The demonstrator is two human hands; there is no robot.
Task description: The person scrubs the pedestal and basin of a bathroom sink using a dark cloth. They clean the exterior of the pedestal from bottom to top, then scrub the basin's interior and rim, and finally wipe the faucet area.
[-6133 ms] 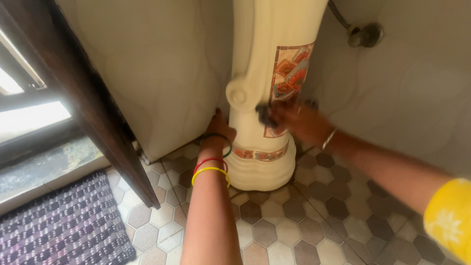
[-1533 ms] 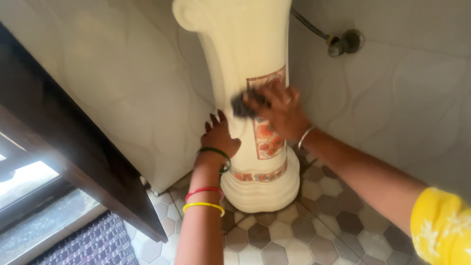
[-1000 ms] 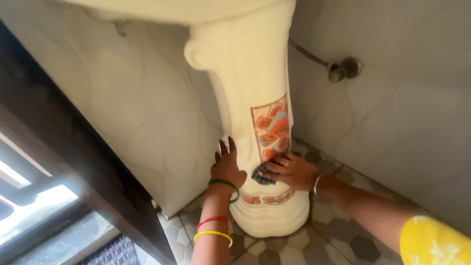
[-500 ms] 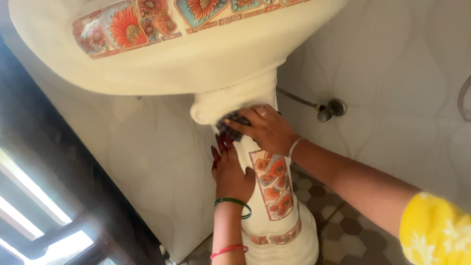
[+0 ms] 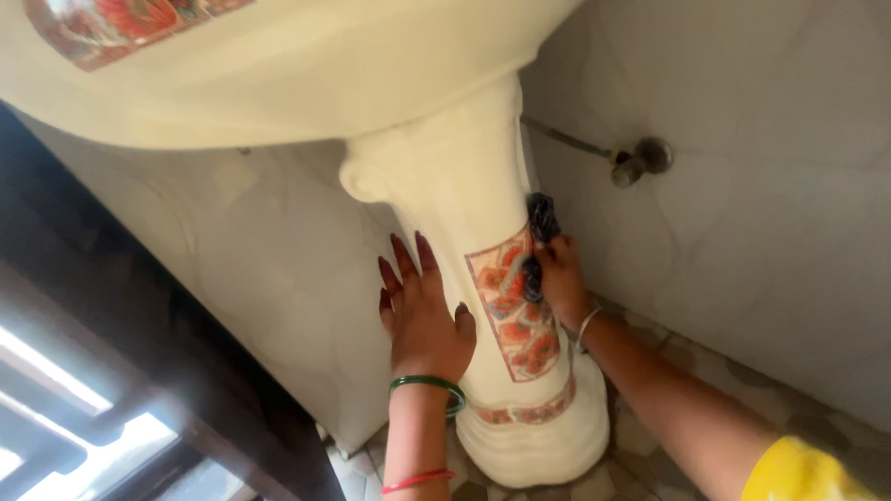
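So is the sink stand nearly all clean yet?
Hard to tell. The cream pedestal shows no obvious dirt on its front. Right now the right hand presses a dark cloth against the pedestal's right side, beside the flower panel, while the left hand rests flat on its left side. The ribbed base and the basin's underside are not being touched.

No pkgs, signs or screens in view. Closest to a label: rectangular floral decal (image 5: pixel 513 306) on pedestal front, orange/red w/ blue-grey bits, thin red border, between left hand (image 5: pixel 425 315) & right hand (image 5: pixel 562 278). 2nd floral decal strip (image 5: pixel 102 23) on basin rim, well above left hand, same colours
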